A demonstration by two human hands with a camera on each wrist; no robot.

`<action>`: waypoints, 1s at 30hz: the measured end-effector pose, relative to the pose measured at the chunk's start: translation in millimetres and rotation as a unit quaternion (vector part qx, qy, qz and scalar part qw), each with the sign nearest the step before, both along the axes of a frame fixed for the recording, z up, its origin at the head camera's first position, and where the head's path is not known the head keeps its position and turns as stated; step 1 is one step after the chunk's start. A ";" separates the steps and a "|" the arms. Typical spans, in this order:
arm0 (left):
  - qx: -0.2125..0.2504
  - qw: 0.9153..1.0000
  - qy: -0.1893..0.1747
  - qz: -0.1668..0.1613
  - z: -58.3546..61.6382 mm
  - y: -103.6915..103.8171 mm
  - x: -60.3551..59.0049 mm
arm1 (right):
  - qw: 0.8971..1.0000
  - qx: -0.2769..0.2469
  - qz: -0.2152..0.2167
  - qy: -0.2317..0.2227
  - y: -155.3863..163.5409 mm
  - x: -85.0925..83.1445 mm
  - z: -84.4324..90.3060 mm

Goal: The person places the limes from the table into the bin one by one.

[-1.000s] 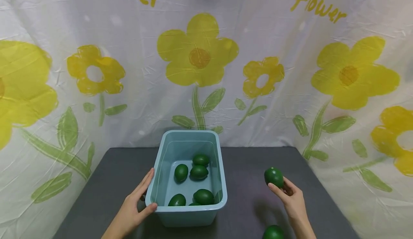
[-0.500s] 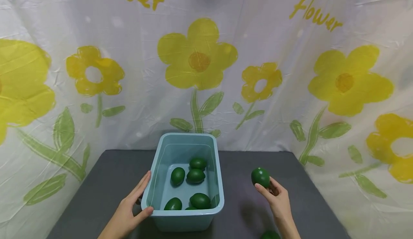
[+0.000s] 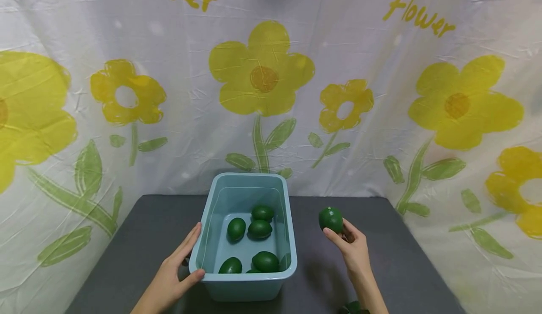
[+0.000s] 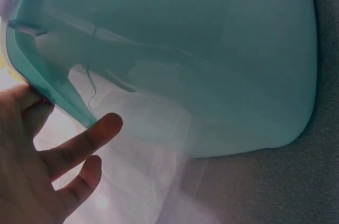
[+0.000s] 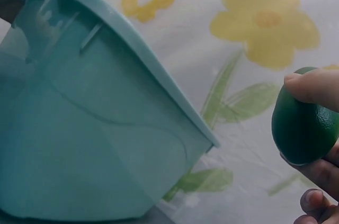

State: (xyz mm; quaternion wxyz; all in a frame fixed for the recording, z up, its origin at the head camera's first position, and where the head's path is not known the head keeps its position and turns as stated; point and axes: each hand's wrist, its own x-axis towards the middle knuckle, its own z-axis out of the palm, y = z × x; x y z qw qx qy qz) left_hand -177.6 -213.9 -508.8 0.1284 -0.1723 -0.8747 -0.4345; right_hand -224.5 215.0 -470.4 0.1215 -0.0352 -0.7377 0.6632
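Your right hand [image 3: 353,248] pinches a dark green avocado [image 3: 330,219] between the thumb and the fingertips, and holds it up above the table [image 3: 139,229], at about 3 o'clock from the bin [image 3: 250,283] and apart from its rim. In the right wrist view the avocado [image 5: 303,118] looks smooth, glossy and egg-shaped, and your thumb covers its top. Your left hand [image 3: 173,271] rests on the bin at about 8 o'clock: the fingers lie straight along the outer left wall and the thumb is hooked over the near rim.

The bin is light blue plastic, rectangular, and it stands in the middle of the dark grey table. Inside it you can see five avocados: three together [image 3: 259,228] towards 12 o'clock, and two [image 3: 266,261] towards 6 o'clock. A sixth green shape is half hidden under the near rim, so I cannot tell what it is.

At about 5 o'clock from the bin, one more avocado [image 3: 350,308] lies on the table; your right forearm and the picture edge cut it off. The left wrist view shows only the bin's wall [image 4: 212,60], blurred. Behind the table hangs a white cloth with yellow flowers [image 3: 262,69].
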 end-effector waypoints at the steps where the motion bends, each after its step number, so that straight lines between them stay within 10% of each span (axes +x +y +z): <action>1: -0.002 1.000 -0.001 0.001 0.2 -0.1 0.2 | 1.000 0.001 0.002 0.007 -1.8 -1.3 0.8; 30: 0.005 1.000 -0.008 0.005 3.4 2.2 1.5 | 0.989 0.040 0.137 0.031 -59.4 -45.9 25.6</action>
